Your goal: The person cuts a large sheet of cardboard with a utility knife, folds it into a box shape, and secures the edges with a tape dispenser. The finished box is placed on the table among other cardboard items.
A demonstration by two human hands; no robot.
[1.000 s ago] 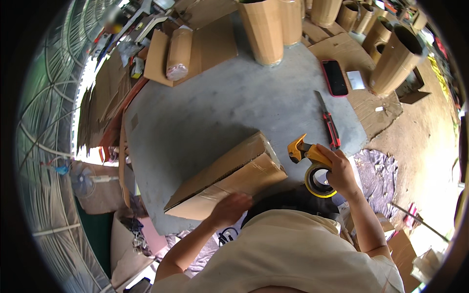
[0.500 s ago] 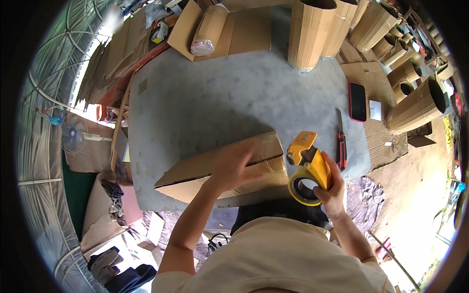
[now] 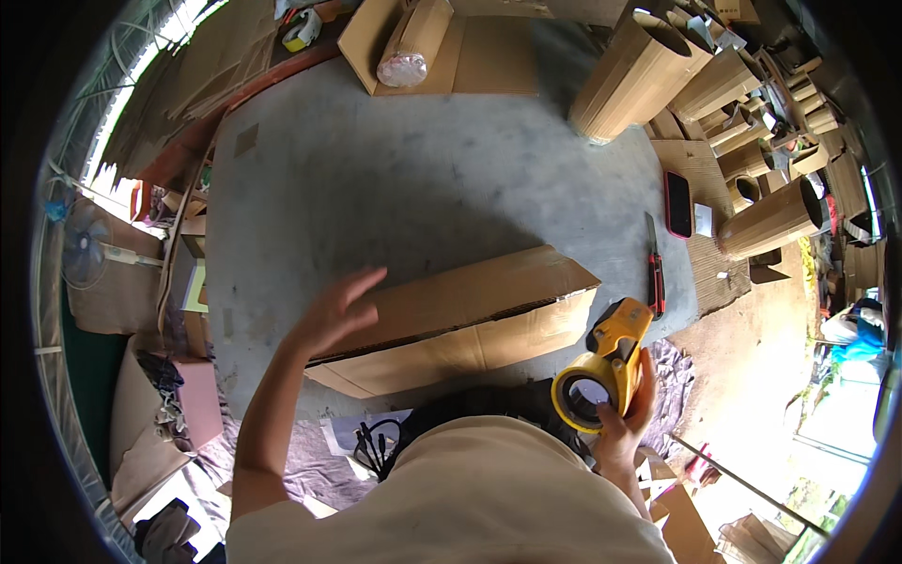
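A long brown cardboard box [image 3: 470,315] lies on the grey floor [image 3: 395,179] in front of me. My left hand [image 3: 336,308] is spread flat, fingers apart, over the box's left end. My right hand [image 3: 625,418] grips a yellow tape dispenser [image 3: 601,376] with a roll of tape in it, held just off the box's right end, near my body.
A red utility knife [image 3: 654,268] and a dark phone [image 3: 677,203] lie to the right of the box. Cardboard tubes [image 3: 639,75] stand at the back right. A flat cardboard sheet with a wrapped roll [image 3: 413,42] lies at the back. Stacked cardboard lines the left side.
My left hand slid from the box's near edge up over its left end. My right hand carried the tape dispenser from above the box down to its right end.
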